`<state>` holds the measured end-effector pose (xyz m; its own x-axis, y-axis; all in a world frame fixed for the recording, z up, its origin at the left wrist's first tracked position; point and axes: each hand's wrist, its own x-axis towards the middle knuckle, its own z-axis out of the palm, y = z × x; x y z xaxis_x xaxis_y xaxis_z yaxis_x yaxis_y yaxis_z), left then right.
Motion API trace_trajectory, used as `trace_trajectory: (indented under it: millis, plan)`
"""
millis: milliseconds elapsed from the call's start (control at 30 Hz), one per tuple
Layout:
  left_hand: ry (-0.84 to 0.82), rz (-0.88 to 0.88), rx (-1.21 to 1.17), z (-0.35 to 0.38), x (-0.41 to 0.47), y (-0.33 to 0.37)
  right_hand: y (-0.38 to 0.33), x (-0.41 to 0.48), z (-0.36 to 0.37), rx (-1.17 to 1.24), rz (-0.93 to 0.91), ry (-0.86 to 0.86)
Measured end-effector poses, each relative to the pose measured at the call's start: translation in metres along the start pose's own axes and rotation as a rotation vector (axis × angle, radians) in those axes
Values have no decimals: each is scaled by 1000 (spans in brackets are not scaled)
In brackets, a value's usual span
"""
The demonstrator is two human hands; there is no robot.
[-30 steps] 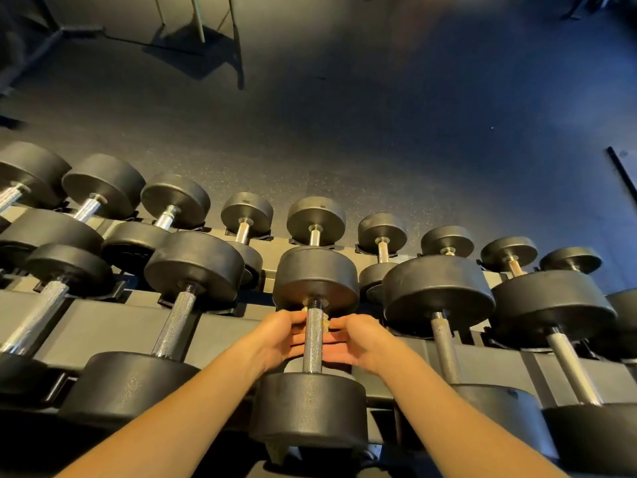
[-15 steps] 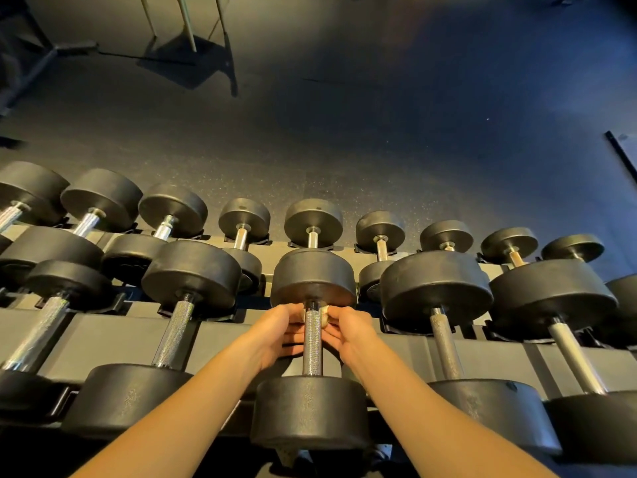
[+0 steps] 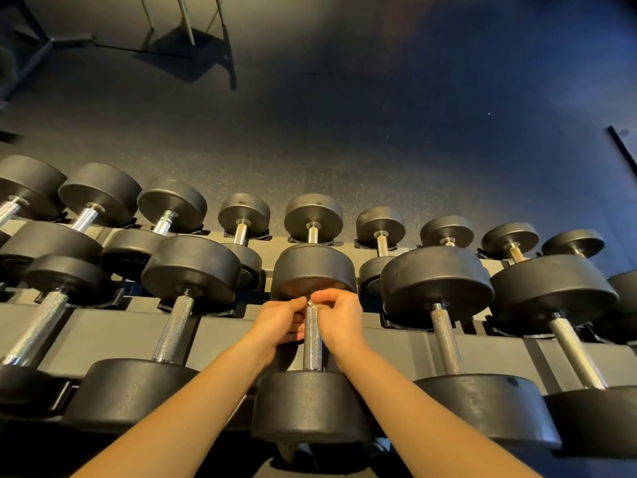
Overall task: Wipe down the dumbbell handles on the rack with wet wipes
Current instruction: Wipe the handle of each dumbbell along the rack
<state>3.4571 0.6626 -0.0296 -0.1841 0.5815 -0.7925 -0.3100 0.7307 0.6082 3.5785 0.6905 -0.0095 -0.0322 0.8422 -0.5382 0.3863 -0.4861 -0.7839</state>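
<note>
Seen from the head camera, the middle dumbbell lies on the rack, its handle running straight away from the person. The left hand and right hand flank the far end, each grip narrow, pinching a small wet wipe round the bar. The bare handle lies nearer the person, so the stroke likely comes back toward them

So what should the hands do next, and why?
Probably slide the wipe down the handle toward the near weight. The left hand and right hand pinch it at the handle's far end, and the rest of the handle lies bare below them.
</note>
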Motion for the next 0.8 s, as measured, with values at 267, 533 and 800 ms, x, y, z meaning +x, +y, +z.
trace_trajectory:
  millis: [267, 533, 800]
  plan:
    - [-138, -201, -49, -15, -2, -16, 8, 0, -8, -45, 104, -60]
    - [-94, -115, -169, -8, -1, -10, 8, 6, -13, 502, 598, -111]
    - [-229, -253, 125, -25, -8, 1, 26, 10, -18, 130, 607, -260]
